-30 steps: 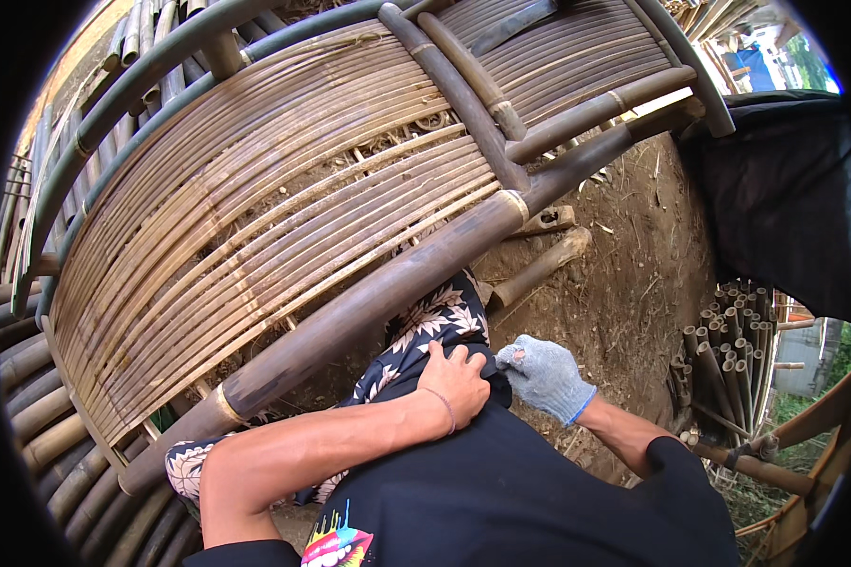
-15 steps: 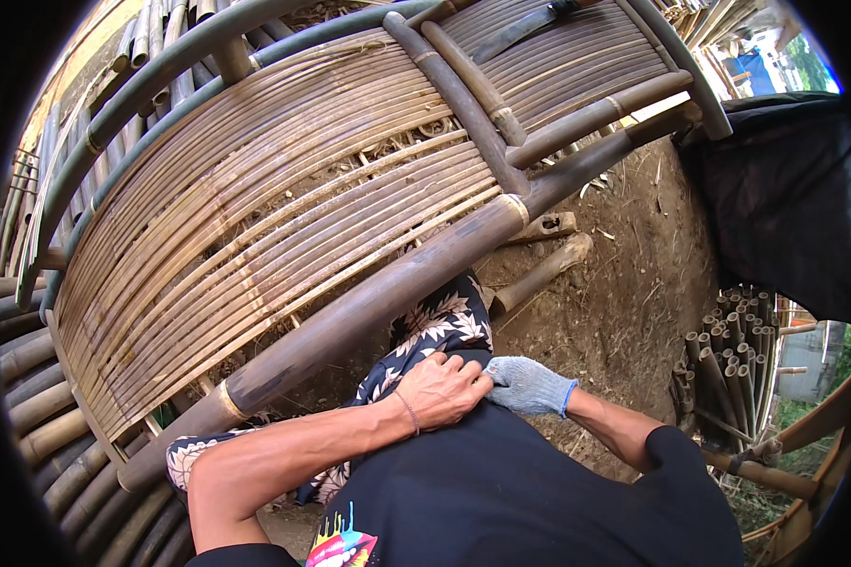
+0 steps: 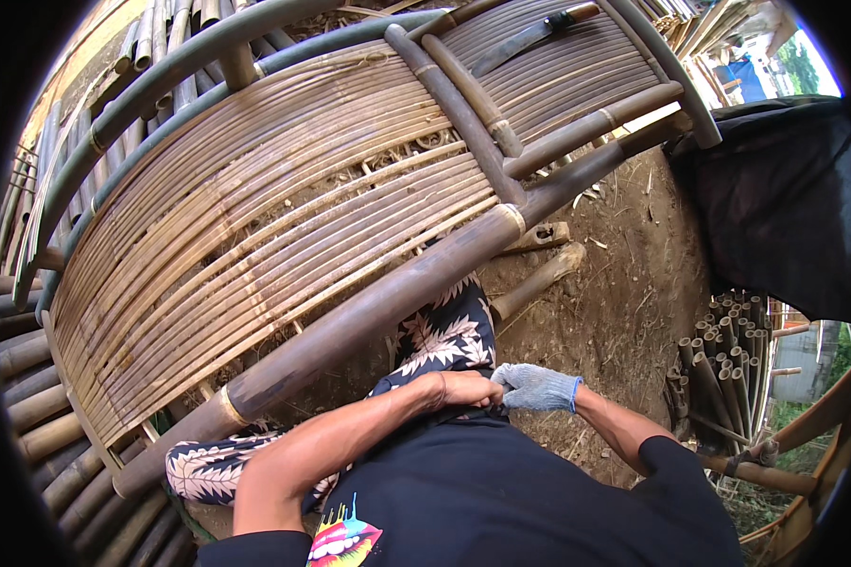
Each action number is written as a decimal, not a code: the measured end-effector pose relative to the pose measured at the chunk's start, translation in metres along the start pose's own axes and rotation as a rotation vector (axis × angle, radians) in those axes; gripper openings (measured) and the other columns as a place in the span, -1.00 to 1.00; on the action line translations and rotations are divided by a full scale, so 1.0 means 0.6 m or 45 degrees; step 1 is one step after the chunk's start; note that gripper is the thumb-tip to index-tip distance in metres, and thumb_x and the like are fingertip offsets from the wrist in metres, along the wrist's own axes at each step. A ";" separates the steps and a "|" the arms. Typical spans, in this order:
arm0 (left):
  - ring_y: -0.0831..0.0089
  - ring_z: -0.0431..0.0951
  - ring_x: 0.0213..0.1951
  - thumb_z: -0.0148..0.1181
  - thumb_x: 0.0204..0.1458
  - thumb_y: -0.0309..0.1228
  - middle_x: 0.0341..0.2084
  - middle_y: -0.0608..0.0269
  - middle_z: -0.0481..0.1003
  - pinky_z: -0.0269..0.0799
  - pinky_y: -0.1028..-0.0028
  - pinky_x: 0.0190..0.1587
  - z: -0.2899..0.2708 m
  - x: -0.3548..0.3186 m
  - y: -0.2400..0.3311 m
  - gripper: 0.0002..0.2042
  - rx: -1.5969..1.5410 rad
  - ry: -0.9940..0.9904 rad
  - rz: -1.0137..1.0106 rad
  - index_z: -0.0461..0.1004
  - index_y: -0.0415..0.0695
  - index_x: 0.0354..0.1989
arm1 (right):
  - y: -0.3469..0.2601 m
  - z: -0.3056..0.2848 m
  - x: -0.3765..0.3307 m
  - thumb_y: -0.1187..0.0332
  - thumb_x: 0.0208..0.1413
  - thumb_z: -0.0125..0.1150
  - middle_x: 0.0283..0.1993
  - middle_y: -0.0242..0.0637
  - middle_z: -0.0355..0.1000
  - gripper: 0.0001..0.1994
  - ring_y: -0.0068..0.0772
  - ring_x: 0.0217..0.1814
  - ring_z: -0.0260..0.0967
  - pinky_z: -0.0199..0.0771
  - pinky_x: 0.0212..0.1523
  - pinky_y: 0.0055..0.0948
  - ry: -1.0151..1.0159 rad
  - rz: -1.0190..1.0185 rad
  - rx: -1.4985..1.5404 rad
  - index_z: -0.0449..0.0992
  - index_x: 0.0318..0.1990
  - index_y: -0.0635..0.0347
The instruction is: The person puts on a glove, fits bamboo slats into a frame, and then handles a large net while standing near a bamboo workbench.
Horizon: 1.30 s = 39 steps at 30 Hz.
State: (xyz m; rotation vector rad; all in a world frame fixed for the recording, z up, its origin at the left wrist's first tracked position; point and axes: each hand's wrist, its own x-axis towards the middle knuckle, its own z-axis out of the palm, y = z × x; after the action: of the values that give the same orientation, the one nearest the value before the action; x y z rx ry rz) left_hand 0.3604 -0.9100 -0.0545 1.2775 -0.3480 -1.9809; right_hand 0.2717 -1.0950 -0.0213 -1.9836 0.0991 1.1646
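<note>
The bare left hand (image 3: pixel 470 388) and the right hand (image 3: pixel 536 388) are together over the lap, fingers meeting just beyond the black shirt (image 3: pixel 501 472); whether they pinch anything between them, I cannot tell. A grey knit glove (image 3: pixel 550 390) covers the right hand, its blue cuff (image 3: pixel 577 394) at the wrist, its fingertips against the left hand. Patterned trousers (image 3: pixel 454 335) show just ahead of the left hand. Ahead and leftward, apart from both hands, stands a slatted bamboo bench (image 3: pixel 369 310).
</note>
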 end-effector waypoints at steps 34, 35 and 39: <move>0.19 0.55 -0.14 0.44 -0.09 0.01 -0.18 -0.20 0.51 0.54 0.19 -0.08 -0.444 -0.276 0.131 -0.33 1.053 1.339 -0.077 0.46 -0.39 -0.03 | -0.237 -0.363 0.469 -0.19 0.09 0.11 0.37 0.05 0.15 -0.23 0.17 0.44 0.01 -0.17 0.48 0.05 1.695 -0.580 -0.758 0.26 0.33 0.14; 0.16 0.52 -0.05 0.40 -0.04 -0.04 -0.07 -0.23 0.46 0.52 0.17 0.01 -0.390 -0.302 0.158 -0.32 1.128 1.423 -0.100 0.38 -0.38 0.08 | -0.223 -0.366 0.476 -0.22 0.08 0.08 0.39 0.04 0.12 -0.21 0.15 0.46 -0.04 -0.23 0.48 0.10 1.671 -0.579 -0.749 0.23 0.35 0.12; 0.04 0.52 -0.05 0.30 0.08 -0.22 -0.05 -0.15 0.48 0.43 0.17 0.11 -0.276 -0.342 0.208 -0.46 1.263 1.723 0.554 0.37 -0.35 0.13 | -0.195 -0.395 0.470 -0.19 0.07 0.11 0.38 0.05 0.14 -0.21 0.18 0.45 -0.02 -0.19 0.46 0.11 1.592 -0.486 -0.770 0.22 0.36 0.11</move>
State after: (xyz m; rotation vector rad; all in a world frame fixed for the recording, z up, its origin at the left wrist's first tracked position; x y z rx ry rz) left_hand 0.6059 -0.8242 0.0774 2.4966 -0.8157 -0.2000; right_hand 0.6485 -1.0891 -0.1076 -2.8083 -0.0073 -0.4703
